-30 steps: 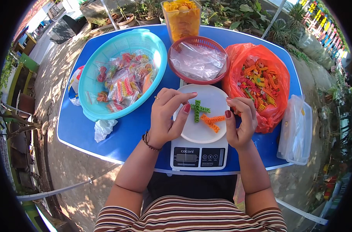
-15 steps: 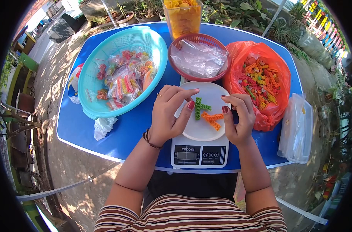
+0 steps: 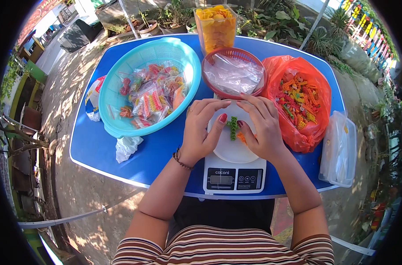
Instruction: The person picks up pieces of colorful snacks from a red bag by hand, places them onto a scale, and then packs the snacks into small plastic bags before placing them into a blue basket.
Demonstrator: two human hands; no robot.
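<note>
I look down over a blue table (image 3: 134,152) at a white plate (image 3: 231,152) that sits on top of a digital kitchen scale (image 3: 234,177). A green spiral snack piece (image 3: 232,128) lies on the plate, near its middle. Its long axis runs straight away from me, one end toward the scale's display and the other toward the far edge of the table. An orange spiral piece (image 3: 241,138) lies just beside it and is partly hidden under my right hand.

My left hand (image 3: 204,132) and right hand (image 3: 262,128) cup the plate from either side. On each hand the fingers are loosely curved and a little apart, clamped on nothing. The fingertips nearly meet over the plate's far rim. Both thumbs point inward, and their tips flank the green piece. I cannot tell whether they press on it.

- **Left of the plate:** a teal basket (image 3: 121,77) holds small filled packets.
- **Behind the plate:** a red basket (image 3: 253,58) holds clear plastic bags, and just beyond it stands a clear tub of orange chips (image 3: 216,26).
- **Right of the plate:** an open orange bag (image 3: 313,128) full of mixed spiral pieces lies close to my right hand. Past it is a clear plastic box (image 3: 340,148).
</note>
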